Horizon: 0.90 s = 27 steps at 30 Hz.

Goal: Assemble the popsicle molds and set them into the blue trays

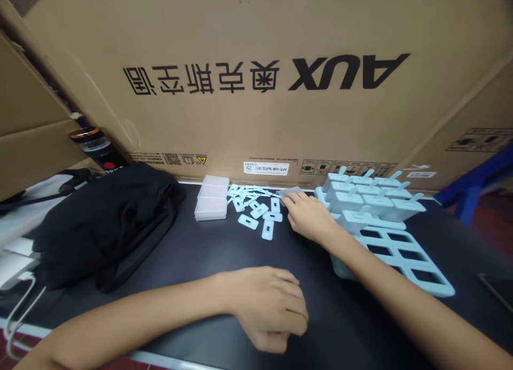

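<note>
My left hand [274, 308] rests on the black tabletop with its fingers curled under; whatever they may enclose is hidden. Farther out, my right hand [310, 216] has its fingers closed at the near edge of a translucent plastic mould cup [290, 191], which it partly covers. Beside that hand lies a loose pile of light blue slotted lids [267, 229] and sticks [253, 190]. Several translucent mould cups [211, 205] sit in a row left of the pile. Under and beyond my right forearm stands a light blue ice-pop mould rack [435, 291], its far cells filled with stick-topped lidded cups [379, 202].
A large cardboard box [224, 124] walls off the back of the table. At the left lie a black bag [108, 226], a dark bottle [100, 148] and a white cable [26, 306]. A blue metal leg [473, 191] stands at the right.
</note>
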Each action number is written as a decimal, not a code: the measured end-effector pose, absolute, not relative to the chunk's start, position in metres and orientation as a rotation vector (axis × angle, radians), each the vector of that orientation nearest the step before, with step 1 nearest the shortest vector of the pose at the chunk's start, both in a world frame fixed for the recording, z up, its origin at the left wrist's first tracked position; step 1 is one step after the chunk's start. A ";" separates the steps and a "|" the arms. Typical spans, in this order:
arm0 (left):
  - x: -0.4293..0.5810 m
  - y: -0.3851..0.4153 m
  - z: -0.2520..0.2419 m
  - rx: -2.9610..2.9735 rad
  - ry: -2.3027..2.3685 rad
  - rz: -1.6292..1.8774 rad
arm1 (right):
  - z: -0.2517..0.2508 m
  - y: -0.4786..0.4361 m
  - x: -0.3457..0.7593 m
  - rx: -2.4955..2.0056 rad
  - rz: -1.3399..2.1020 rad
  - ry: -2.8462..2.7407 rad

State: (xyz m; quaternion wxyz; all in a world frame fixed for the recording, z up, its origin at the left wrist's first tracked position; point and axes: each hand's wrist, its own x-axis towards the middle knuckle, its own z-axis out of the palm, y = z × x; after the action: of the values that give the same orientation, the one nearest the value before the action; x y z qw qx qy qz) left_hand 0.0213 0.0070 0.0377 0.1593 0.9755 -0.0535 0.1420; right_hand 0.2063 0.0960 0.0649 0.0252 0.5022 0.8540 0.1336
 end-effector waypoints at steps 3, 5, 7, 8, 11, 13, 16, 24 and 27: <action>0.023 0.009 0.025 2.795 -0.150 0.425 | 0.061 0.103 0.209 1.599 0.473 2.578; 0.021 0.012 0.022 2.793 -0.139 0.437 | 0.063 0.103 0.212 1.641 0.512 2.532; 0.017 0.016 0.024 2.785 -0.134 0.441 | 0.068 0.104 0.212 1.657 0.546 2.495; 0.015 0.019 0.026 2.777 -0.133 0.442 | 0.071 0.105 0.211 1.649 0.554 2.495; 0.007 0.028 0.032 2.770 -0.108 0.440 | 0.079 0.107 0.204 1.515 0.475 2.612; 0.003 0.033 0.032 2.794 -0.069 0.445 | 0.080 0.107 0.197 1.360 0.323 2.728; 0.000 0.039 0.026 2.847 0.012 0.485 | 0.075 0.104 0.191 1.208 0.126 2.795; 0.000 0.047 0.012 2.708 0.053 0.875 | 0.064 0.092 0.203 1.367 0.110 2.676; 0.001 0.047 0.016 2.588 0.068 1.035 | 0.066 0.086 0.209 1.384 0.187 2.647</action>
State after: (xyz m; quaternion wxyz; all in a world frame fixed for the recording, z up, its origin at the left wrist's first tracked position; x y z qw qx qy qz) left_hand 0.0005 0.0466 0.0160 0.1756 0.9138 0.0239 0.3655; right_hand 0.2092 0.0859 0.0657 0.0740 0.4612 0.8820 0.0624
